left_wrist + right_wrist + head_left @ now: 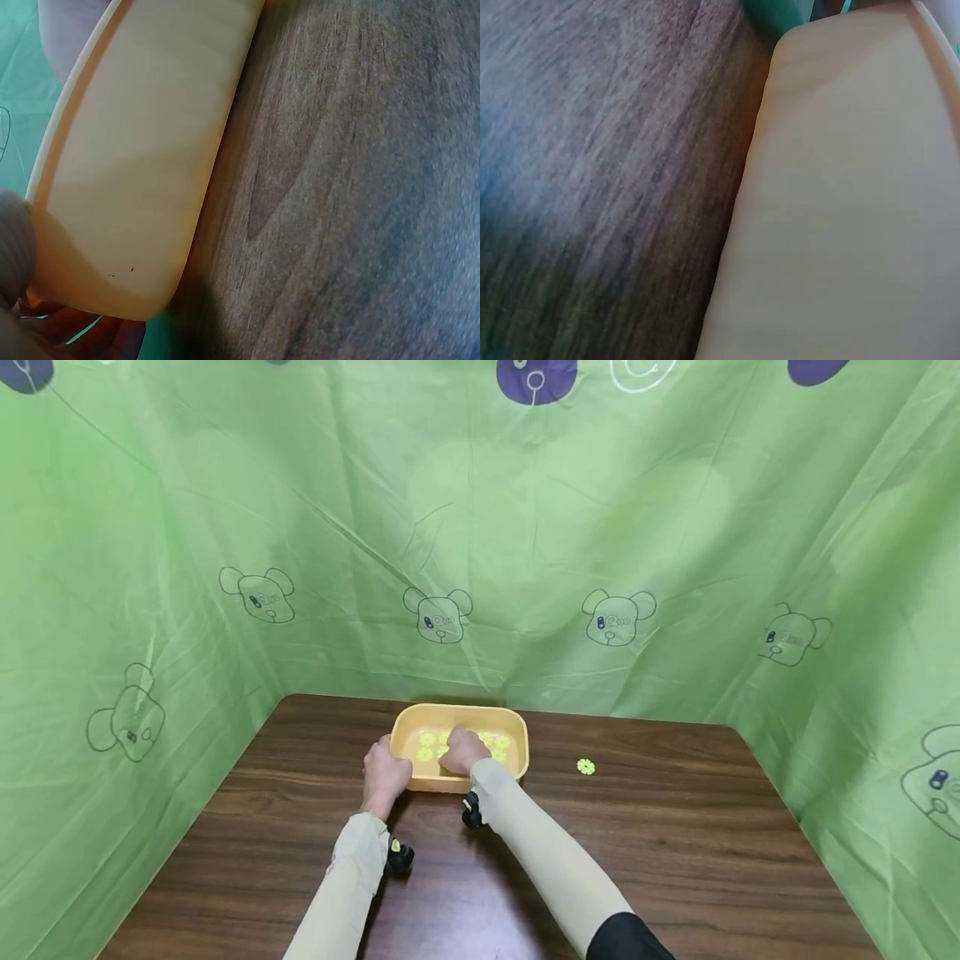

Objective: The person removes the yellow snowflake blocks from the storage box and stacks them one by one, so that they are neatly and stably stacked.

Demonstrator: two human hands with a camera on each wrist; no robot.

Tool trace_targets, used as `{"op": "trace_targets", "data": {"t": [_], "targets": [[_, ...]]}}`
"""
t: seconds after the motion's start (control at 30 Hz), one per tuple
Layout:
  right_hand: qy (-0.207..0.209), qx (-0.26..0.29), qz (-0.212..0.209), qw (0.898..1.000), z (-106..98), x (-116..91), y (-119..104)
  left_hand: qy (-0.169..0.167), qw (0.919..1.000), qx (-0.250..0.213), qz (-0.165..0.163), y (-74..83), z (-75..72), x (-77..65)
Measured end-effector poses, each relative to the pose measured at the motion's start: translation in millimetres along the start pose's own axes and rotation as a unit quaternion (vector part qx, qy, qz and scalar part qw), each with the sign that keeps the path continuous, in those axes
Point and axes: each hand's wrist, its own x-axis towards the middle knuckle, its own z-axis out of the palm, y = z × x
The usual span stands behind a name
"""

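The left hand (387, 770) grips the yellow tray (435, 784) at its near left corner; in the left wrist view, the fingers are curled around this corner. The tray stands on the desk (675, 835), near its far edge. This grip seems a good choice, because such a light tray could slide when somebody pushes inside it. The force should be gentle, so that the wall does not bend or tip.

The right hand (462, 750) reaches over the near wall, down among the small yellow-green pieces (426, 753) on the tray bottom. Its fingertips are hidden in all 3 views, so I cannot tell if they pinch a piece or only touch it. For such thin, flat pieces, I would press 1 edge with a fingertip, and then take the raised side between thumb and finger. The forearm should not lean on the rim. Also, 1 loose piece (586, 767) lies on the desk, to the right of the tray, well apart from both hands.
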Motion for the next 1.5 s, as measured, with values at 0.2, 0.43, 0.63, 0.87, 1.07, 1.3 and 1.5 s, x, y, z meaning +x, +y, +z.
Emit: {"op": "trace_targets", "data": {"t": [0.2,0.43,0.63,0.87,1.07,1.3,1.5], "targets": [[-0.006,0.015,-0.002,1.000,-2,-9,0,-0.004,1.0000,0.002,0.001,-0.2,1.7,-3.6],[-0.003,0.022,-0.042,0.999,-10,-15,3,-0.002,1.0000,0.006,0.003,1.0,0.2,-6.0],[0.009,0.092,-0.107,0.990,-40,-18,17,-0.006,0.9999,0.008,0.011,0.4,-1.6,-4.0],[0.078,0.141,-0.117,0.980,-102,-27,65,-0.009,0.9998,0.013,0.013,-0.9,-2.5,-1.5],[0.091,0.124,-0.086,0.984,-148,-40,128,-0.009,0.9998,0.012,0.010,-1.8,-2.8,-1.7],[0.045,0.142,-0.034,0.988,-164,-46,197,-0.006,0.9999,0.009,0.009,-2.4,-2.5,-1.9],[-0.001,0.185,0.009,0.983,-152,-48,236,-0.009,0.9998,0.011,0.010,-2.3,0.5,-1.3]]}}
